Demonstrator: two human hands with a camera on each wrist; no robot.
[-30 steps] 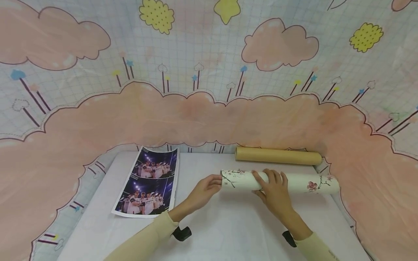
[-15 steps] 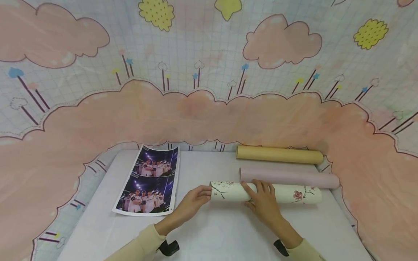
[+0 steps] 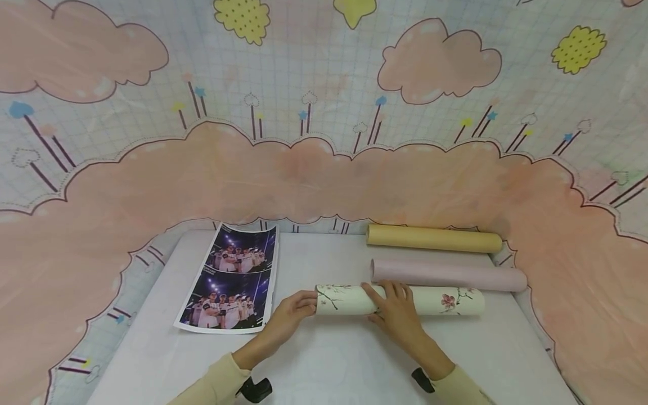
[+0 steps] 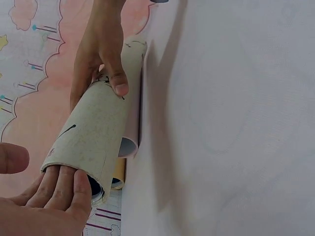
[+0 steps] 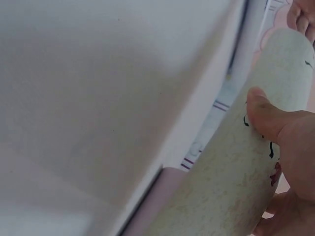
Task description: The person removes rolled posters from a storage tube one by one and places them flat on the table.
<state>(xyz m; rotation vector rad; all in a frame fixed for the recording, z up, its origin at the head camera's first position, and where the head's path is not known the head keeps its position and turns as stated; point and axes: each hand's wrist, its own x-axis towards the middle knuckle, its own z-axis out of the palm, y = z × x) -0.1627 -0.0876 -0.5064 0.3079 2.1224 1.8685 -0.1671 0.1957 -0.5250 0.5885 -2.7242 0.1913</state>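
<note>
A white wallpaper roll [image 3: 341, 301] printed with dark branches and red blossoms lies crosswise between the hands in the head view. My right hand [image 3: 397, 309] grips it around the middle, thumb on the near side and fingers over the top. At its left end is my left hand [image 3: 289, 315]. In the left wrist view several fingers [image 4: 63, 189] reach straight into the hollow end of the roll, while the thumb [image 4: 14, 158] stands apart from it. The right wrist view shows the right thumb [image 5: 266, 115] pressing along the patterned side.
Behind the patterned roll lies a pale pink roll [image 3: 450, 275], and farther back a yellow roll [image 3: 435, 238] near the wall. A printed photo sheet [image 3: 228, 298] with curling edges rests at the left of the white table [image 3: 329, 365]. Cloud-patterned cloth [image 3: 304, 185] surrounds the table.
Both hands have brought the patterned roll toward the person and to the left. The pink roll, hidden behind it a second ago, now shows.
</note>
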